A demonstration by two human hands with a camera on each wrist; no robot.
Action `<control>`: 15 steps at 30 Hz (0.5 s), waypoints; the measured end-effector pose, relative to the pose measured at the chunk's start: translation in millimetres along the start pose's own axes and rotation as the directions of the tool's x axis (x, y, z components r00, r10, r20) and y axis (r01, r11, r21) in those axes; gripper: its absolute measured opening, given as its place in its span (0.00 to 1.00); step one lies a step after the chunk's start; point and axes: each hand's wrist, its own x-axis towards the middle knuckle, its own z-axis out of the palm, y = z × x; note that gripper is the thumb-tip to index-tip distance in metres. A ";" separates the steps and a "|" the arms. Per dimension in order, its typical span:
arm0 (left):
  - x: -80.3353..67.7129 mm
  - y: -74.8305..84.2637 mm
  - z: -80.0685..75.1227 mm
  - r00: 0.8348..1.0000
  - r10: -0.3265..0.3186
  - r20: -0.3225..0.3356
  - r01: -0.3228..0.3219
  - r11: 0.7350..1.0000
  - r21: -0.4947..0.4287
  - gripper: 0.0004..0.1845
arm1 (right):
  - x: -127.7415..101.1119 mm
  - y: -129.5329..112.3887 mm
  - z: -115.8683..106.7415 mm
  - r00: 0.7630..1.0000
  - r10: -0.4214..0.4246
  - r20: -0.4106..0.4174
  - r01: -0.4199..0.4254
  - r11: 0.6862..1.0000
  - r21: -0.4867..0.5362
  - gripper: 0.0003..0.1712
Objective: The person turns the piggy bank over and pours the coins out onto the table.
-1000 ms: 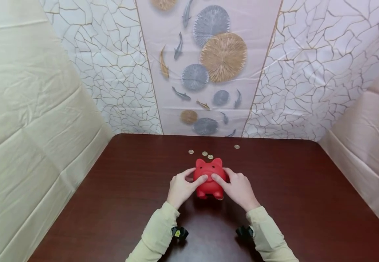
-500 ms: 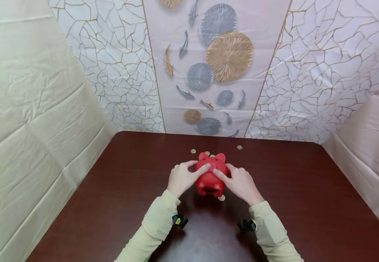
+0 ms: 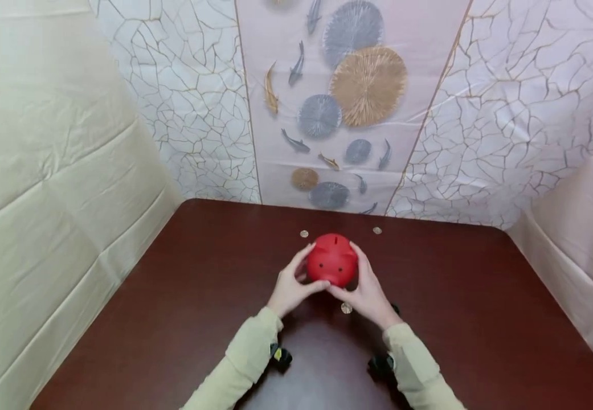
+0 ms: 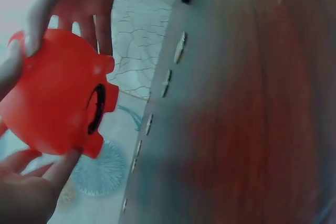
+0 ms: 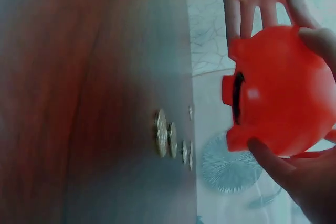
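over the middle of the dark brown table (image 3: 173,319) both hands cup a red piggy bank (image 3: 332,259), lifted clear of the top. from the left: the left hand (image 3: 291,285) curls round the pig's left flank, thumb underneath and fingers reaching up its side; the right hand (image 3: 365,287) mirrors it on the other flank, so each hand is grasping the bank and neither is loose. from above you see only the rounded back with its coin slot and small dark marks. the wrist views give what the head view hides: the pig's underside with its stubby feet and a dark oval opening (image 4: 96,108) facing the table, seen again from the other side (image 5: 237,97).

on the table, one coin (image 3: 346,308) lies just below the hands, between the wrists. farther back a coin (image 3: 303,233) sits left of the pig and another (image 3: 376,230) right of it. the wrist views show a row of coins (image 5: 173,142) on edge-on wood, more than the head view lets you count.
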 end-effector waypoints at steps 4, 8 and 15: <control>1.0 -18.9 4.8 1.000 -0.019 0.014 0.019 1.000 0.007 0.44 | -5.6 4.3 3.0 0.998 0.058 -0.006 -0.058 0.998 0.005 0.58; 3.4 -12.0 2.7 0.999 -0.028 0.015 0.028 1.000 0.002 0.43 | -3.0 -1.1 -1.8 0.997 0.077 0.024 -0.078 0.997 0.022 0.58; 6.3 29.3 -10.4 0.988 0.155 -0.011 -0.155 0.987 0.037 0.45 | 2.3 -33.9 -17.4 0.993 -0.089 -0.077 0.092 0.995 0.036 0.60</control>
